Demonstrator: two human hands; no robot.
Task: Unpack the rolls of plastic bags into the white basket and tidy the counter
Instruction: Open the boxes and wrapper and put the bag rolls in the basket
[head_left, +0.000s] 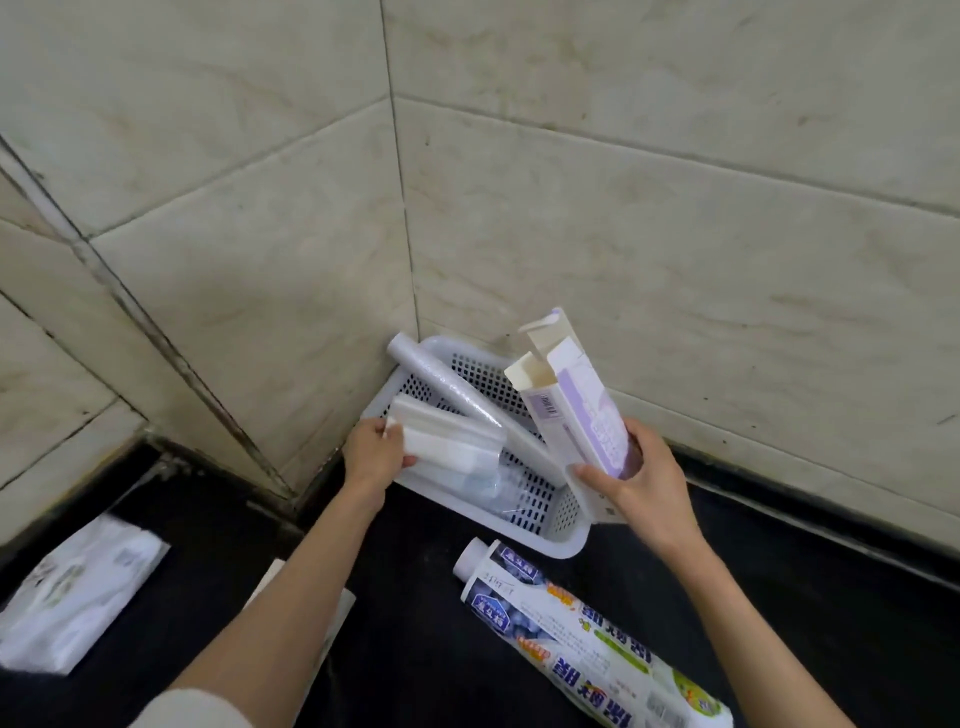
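Note:
A white perforated basket (563, 519) sits in the tiled corner on the black counter. My left hand (371, 457) grips a white roll of plastic bags (447, 439) over the basket's left rim. A long pale purple roll (441, 384) leans inside the basket, its top end against the wall. Clear plastic wrapping (504, 491) lies on the basket floor. My right hand (636, 483) holds an opened purple and white carton (571, 410), flaps up, above the basket's right side.
A wrapped roll with a printed blue, green and white label (587, 631) lies on the counter in front of the basket. A white plastic packet (78, 592) lies at the left. A white flat piece (332, 623) shows under my left forearm. Tiled walls close in the corner.

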